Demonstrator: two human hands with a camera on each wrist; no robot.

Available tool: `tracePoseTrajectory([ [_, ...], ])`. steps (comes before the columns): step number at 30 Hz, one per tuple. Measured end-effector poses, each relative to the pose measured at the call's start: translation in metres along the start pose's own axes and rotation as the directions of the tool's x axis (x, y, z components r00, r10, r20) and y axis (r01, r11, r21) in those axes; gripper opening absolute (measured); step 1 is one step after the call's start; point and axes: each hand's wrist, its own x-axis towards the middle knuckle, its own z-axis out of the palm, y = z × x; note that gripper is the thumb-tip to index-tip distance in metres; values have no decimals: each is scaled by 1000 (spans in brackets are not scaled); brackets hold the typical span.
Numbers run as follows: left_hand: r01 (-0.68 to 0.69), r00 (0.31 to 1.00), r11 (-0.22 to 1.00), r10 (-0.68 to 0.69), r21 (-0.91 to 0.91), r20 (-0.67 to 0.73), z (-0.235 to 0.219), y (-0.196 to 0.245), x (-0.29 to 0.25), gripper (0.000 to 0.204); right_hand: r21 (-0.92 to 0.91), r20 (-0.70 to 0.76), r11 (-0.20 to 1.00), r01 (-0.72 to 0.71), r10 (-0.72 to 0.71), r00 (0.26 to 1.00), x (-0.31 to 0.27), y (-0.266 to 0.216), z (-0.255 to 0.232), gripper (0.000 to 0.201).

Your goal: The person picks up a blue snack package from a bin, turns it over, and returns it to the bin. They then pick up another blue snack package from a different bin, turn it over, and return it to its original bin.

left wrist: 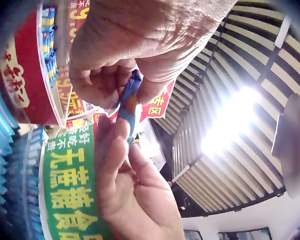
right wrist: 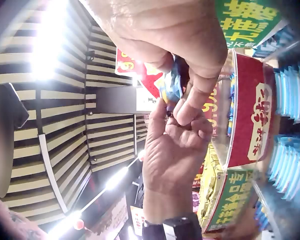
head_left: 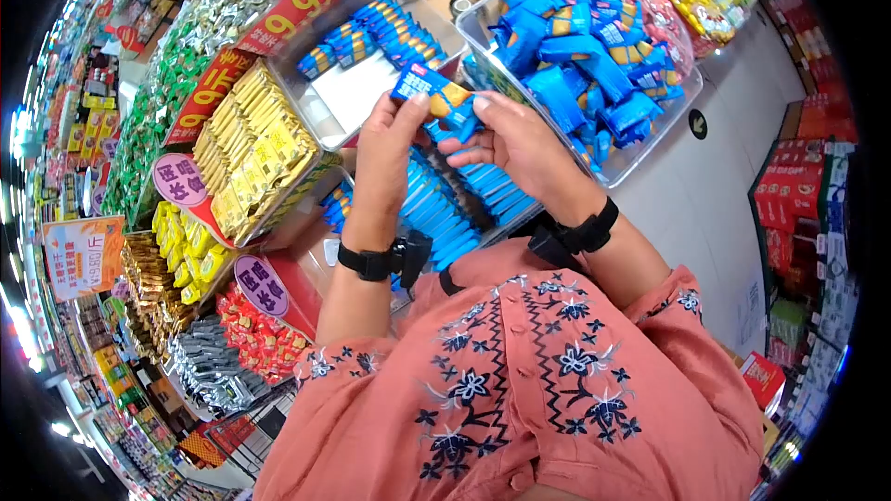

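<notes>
One crinkled blue packet (head_left: 438, 99) pinched between both hands' fingers (head_left: 413, 111).

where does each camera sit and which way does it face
Head: on the head, looking forward and down at the blue packet; shows left hand, right hand and embroidered top.
Left wrist: on that wrist, looking past the left hand's fingers at the packet, with slatted ceiling beyond; shows both hands.
Right wrist: on that wrist, looking past the right hand's fingers at the packet and ceiling; shows both hands and a black wristband.
Both wrist views share the packet, hands and ceiling.
</notes>
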Motion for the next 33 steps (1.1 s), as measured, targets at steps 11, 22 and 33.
tracePoseTrajectory([
  [11, -106, 964, 389, 267, 915, -2, -100, 65, 148, 34, -95, 31, 985, -147, 151, 988, 14, 14, -5, 45],
  [22, -282, 936, -226, 147, 932, 319, -152, -58, 234, 23, -109, 21, 965, -240, 244, 970, 23, 16, -15, 38],
  [33, -309, 934, -272, 94, 911, 345, -147, -70, 249, 31, -107, 54, 956, -275, 281, 958, 30, 27, -20, 46],
])
